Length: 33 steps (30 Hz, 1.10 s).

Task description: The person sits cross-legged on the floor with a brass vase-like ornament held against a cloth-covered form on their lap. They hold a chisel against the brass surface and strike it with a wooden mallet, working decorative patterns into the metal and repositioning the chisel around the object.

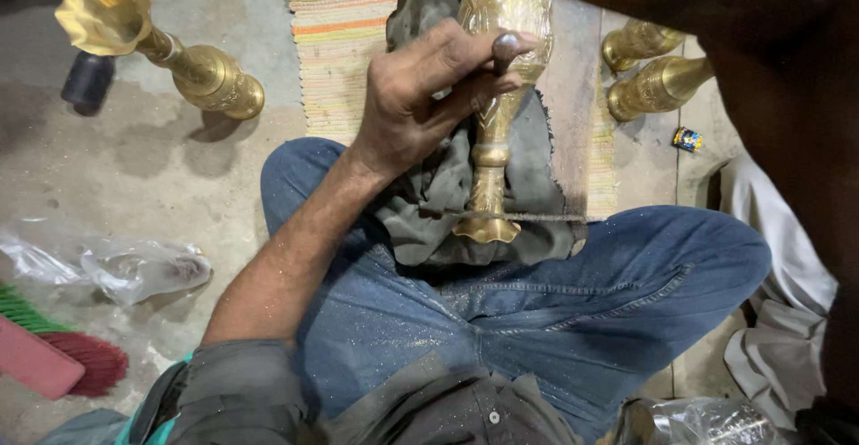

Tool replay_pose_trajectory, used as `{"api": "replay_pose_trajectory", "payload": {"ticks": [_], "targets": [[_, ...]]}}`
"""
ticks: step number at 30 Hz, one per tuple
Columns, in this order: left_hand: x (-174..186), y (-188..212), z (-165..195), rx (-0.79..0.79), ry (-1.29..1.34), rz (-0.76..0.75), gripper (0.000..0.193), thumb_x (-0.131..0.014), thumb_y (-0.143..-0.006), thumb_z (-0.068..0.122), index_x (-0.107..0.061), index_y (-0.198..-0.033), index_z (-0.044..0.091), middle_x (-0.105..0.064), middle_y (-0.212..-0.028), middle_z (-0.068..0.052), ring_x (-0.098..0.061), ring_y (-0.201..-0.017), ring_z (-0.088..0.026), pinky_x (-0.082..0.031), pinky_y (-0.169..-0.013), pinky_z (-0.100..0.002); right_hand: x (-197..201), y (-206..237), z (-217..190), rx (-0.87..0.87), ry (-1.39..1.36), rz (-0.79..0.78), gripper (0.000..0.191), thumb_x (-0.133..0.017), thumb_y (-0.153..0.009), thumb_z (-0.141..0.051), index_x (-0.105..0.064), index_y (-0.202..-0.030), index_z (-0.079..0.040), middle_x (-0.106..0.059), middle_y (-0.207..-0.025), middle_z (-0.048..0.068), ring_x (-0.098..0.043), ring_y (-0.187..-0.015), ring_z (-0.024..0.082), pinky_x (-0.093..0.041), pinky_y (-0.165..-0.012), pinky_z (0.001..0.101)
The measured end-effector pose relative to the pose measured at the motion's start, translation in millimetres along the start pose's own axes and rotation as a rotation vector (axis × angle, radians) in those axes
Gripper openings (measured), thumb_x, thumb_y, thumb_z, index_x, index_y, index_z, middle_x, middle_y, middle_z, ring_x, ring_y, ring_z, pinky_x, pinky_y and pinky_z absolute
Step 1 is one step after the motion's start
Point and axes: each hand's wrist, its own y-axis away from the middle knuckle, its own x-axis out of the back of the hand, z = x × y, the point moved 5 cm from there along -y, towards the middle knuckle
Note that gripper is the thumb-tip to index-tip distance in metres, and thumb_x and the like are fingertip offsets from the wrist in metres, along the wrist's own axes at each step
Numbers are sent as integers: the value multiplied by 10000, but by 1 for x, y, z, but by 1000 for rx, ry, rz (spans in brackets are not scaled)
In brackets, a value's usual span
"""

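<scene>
**Four brass vases, one under the tool**

Head view: the person sits cross-legged on the floor (134, 168) in blue jeans (573, 302). The left hand (429, 96) is closed around a small dark-tipped tool (506, 50), its tip pressed on a brass vase (497, 69). This vase lies lengthwise on a grey cloth (429, 194) over the lap, flared mouth toward the person. The right hand is not visible; only a dark blurred arm (769, 69) crosses the upper right, so its grip cannot be told.

Count: four brass vases in all. One is worked on, one second vase (161, 47) lies at upper left, and two more vases (658, 87) lie side by side at upper right. One striped mat (344, 25) lies under the cloth. One plastic bag (125, 271) and one broom (63, 356) lie at left.
</scene>
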Motion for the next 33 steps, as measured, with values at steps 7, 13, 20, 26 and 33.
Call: {"api": "replay_pose_trajectory", "payload": {"ticks": [7, 13, 20, 26, 33], "targets": [[0, 7, 0, 32, 33, 78, 266, -843, -1006, 145, -684, -1211, 86, -688, -968, -22, -689, -815, -116, -590, -674, -279, 3, -8, -4, 17, 44, -26, 274, -660, -1057, 146, -586, -1309, 68, -684, -1079, 204, -715, -957, 271, -573, -807, 339], [1, 8, -2, 41, 57, 51, 255, -828, -992, 99, -702, -1208, 51, -687, -948, -31, -677, -799, -129, -579, -665, -290, 4, -11, -7, 24, 14, -47, 297, -664, -1042, 149, -585, -1319, 74, -680, -1073, 205, -714, -950, 273, -569, -800, 341], [1, 13, -4, 52, 147, 119, 261, -817, -976, 89, -700, -1202, 33, -712, -991, -47, -701, -828, -129, -613, -710, -291, 6, -24, -16, -137, -9, -77, 269, -681, -1016, 72, -589, -1266, 35, -650, -974, 191, -671, -801, 281, -522, -669, 411], [-3, 21, -14, 92, 192, 88, 217, -808, -991, 93, -711, -1182, 55, -731, -1022, -35, -714, -828, -130, -640, -727, -258, 14, -31, -32, 76, 289, -56, 187, -701, -1054, 51, -631, -1227, 31, -652, -1020, 189, -669, -861, 273, -542, -761, 376], [-5, 26, -22, 113, 215, 120, 232, -838, -979, 109, -711, -1167, 63, -735, -1038, -41, -759, -924, -145, -675, -789, -266, 15, -35, -33, -50, 184, -129, 245, -741, -980, 31, -617, -1190, 0, -632, -1038, 188, -652, -901, 309, -524, -762, 432]]}}
